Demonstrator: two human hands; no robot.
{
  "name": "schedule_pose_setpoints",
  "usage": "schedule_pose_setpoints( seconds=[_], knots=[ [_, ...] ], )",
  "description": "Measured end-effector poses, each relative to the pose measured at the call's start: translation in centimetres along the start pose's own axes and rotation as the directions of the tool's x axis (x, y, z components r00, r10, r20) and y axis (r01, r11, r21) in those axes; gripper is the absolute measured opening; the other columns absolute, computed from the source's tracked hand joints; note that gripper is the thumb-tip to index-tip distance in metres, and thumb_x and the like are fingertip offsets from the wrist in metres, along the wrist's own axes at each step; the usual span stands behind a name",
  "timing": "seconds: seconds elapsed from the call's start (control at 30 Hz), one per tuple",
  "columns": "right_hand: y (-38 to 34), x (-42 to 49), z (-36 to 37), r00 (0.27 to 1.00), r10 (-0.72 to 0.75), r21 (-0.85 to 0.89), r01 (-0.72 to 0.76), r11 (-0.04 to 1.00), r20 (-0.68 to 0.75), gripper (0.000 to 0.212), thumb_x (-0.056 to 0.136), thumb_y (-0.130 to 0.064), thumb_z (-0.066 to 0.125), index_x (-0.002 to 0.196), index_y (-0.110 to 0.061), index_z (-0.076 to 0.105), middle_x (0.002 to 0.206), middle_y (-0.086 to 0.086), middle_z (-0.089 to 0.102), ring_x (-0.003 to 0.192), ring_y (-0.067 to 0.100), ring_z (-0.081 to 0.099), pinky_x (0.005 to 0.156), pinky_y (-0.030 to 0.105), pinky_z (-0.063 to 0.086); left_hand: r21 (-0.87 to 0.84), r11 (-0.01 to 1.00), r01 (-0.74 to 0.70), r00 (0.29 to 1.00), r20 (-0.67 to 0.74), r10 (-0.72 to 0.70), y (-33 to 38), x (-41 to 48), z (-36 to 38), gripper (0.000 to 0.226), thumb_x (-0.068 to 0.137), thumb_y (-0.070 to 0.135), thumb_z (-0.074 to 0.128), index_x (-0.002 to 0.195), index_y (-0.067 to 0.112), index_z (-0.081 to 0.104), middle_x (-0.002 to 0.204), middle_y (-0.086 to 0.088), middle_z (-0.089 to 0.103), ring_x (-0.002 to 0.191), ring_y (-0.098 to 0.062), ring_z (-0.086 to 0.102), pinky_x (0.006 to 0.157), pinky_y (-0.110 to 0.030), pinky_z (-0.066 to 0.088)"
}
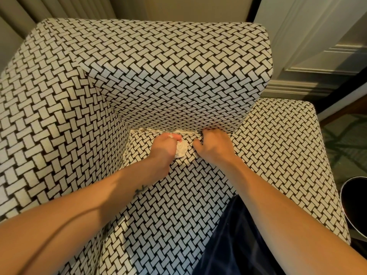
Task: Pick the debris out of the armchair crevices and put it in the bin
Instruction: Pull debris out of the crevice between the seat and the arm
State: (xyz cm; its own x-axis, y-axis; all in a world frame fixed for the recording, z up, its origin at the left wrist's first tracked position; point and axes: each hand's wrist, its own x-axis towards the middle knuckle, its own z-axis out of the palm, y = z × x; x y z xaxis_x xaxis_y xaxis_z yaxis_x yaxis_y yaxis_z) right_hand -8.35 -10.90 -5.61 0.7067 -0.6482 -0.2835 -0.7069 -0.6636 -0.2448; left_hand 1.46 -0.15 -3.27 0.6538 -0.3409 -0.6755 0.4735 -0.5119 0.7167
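An armchair (158, 76) in black-and-white woven fabric fills the view. My left hand (163, 145) rests on the seat near the back crevice, closed around a crumpled white tissue wad (181, 148). More white scraps (153, 131) show along the crevice between seat and backrest. My right hand (213, 145) is just right of the wad, its fingertips pushed into the crevice under the back cushion; whether it holds anything is hidden. A round dark bin (355, 201) with a shiny rim stands on the floor at the right edge.
Curtains (49, 8) hang behind the chair at the upper left. A white panelled door (317, 46) is at the upper right. Green patterned carpet (347, 145) lies beside the right armrest (288, 145). Dark blue clothing (234, 245) covers the seat's front.
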Motion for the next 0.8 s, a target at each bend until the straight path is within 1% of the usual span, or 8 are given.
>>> schedule_pose_setpoints(
  seconds=[0.1, 0.17, 0.27, 0.33, 0.43, 0.53, 0.67, 0.8],
  knots=[
    [-0.5, 0.9, -0.3, 0.996, 0.033, -0.032, -0.030, 0.999, 0.088, 0.057, 0.105, -0.053, 0.029, 0.068, -0.017, 0.052, 0.061, -0.002, 0.052, 0.058, 0.016, 0.049, 0.077, 0.035, 0.047, -0.011, 1.000, -0.003, 1.000, 0.005, 0.003, 0.0, 0.1, 0.0, 0.033, 0.098, 0.002, 0.044, 0.090, 0.019, 0.070, 0.114, -0.011, 0.070, 0.106, -0.031, 0.065, 0.102, -0.046, 0.052],
    [-0.8, 1.5, -0.3, 0.989, 0.047, -0.028, -0.043, 0.999, 0.140, 0.063, 0.104, -0.059, 0.024, 0.067, -0.017, 0.054, 0.062, -0.001, 0.051, 0.059, 0.017, 0.049, 0.081, 0.035, 0.046, -0.028, 1.000, -0.009, 1.000, 0.008, 0.009, 0.0, 0.4, 0.0, 0.032, 0.098, 0.001, 0.043, 0.093, 0.017, 0.070, 0.115, -0.011, 0.070, 0.104, -0.030, 0.065, 0.096, -0.043, 0.055],
    [-0.5, 2.2, 0.2, 0.975, 0.089, 0.015, -0.094, 0.995, 0.202, 0.070, 0.102, -0.063, 0.024, 0.102, -0.010, 0.069, 0.104, 0.014, 0.063, 0.109, 0.026, 0.053, 0.113, 0.046, 0.031, -0.033, 0.999, -0.018, 0.999, 0.028, 0.019, 0.1, 0.2, -0.1, 0.030, 0.099, 0.001, 0.044, 0.102, 0.014, 0.071, 0.116, -0.012, 0.069, 0.093, -0.023, 0.062, 0.072, -0.030, 0.050],
    [-0.3, 2.4, 0.3, 0.969, 0.110, 0.066, -0.128, 0.990, 0.220, 0.072, 0.100, -0.066, 0.028, 0.121, -0.009, 0.066, 0.131, 0.016, 0.060, 0.133, 0.029, 0.043, 0.119, 0.048, 0.022, -0.039, 0.999, -0.027, 0.999, 0.036, 0.029, 0.2, 0.0, -0.1, 0.030, 0.098, 0.000, 0.043, 0.099, 0.014, 0.070, 0.116, -0.013, 0.070, 0.090, -0.022, 0.060, 0.066, -0.027, 0.046],
    [-0.3, 3.0, 0.3, 0.956, 0.132, 0.125, -0.169, 0.978, 0.261, 0.066, 0.098, -0.066, 0.033, 0.139, -0.021, 0.059, 0.140, 0.011, 0.057, 0.142, 0.030, 0.034, 0.120, 0.045, 0.020, -0.030, 0.999, -0.043, 0.999, 0.024, 0.044, 0.1, 0.0, -0.1, 0.033, 0.098, -0.002, 0.041, 0.092, 0.016, 0.069, 0.115, -0.014, 0.070, 0.091, -0.023, 0.061, 0.061, -0.027, 0.045],
    [-0.2, 3.2, 0.2, 0.942, 0.133, 0.170, -0.192, 0.967, 0.307, 0.063, 0.099, -0.064, 0.034, 0.151, -0.031, 0.045, 0.136, 0.005, 0.061, 0.147, 0.028, 0.027, 0.120, 0.043, 0.016, -0.049, 0.998, -0.029, 0.999, 0.015, 0.030, 0.2, -0.1, -0.1, 0.034, 0.096, -0.004, 0.041, 0.088, 0.016, 0.068, 0.115, -0.013, 0.068, 0.100, -0.028, 0.063, 0.074, -0.030, 0.051],
    [-1.0, 3.9, 0.6, 0.914, 0.211, 0.175, -0.284, 0.943, 0.346, 0.068, 0.096, -0.069, 0.031, 0.130, -0.022, 0.066, 0.128, 0.006, 0.066, 0.147, 0.028, 0.026, 0.119, 0.045, 0.013, -0.058, 0.998, -0.015, 1.000, 0.015, 0.016, 0.4, -0.4, 0.0, 0.033, 0.095, -0.004, 0.042, 0.086, 0.015, 0.067, 0.101, -0.007, 0.068, 0.098, -0.027, 0.063, 0.086, -0.037, 0.052],
    [-2.9, 4.8, 1.7, 0.905, 0.347, 0.114, -0.382, 0.917, 0.247, 0.073, 0.093, -0.073, 0.035, 0.108, -0.013, 0.075, 0.144, 0.014, 0.056, 0.149, 0.032, 0.025, 0.122, 0.049, 0.006, -0.079, 0.997, -0.013, 1.000, 0.022, 0.015, 0.6, -0.5, -0.1, 0.032, 0.094, -0.005, 0.043, 0.086, 0.014, 0.067, 0.093, -0.004, 0.066, 0.085, -0.022, 0.061, 0.068, -0.028, 0.048]
  ],
)
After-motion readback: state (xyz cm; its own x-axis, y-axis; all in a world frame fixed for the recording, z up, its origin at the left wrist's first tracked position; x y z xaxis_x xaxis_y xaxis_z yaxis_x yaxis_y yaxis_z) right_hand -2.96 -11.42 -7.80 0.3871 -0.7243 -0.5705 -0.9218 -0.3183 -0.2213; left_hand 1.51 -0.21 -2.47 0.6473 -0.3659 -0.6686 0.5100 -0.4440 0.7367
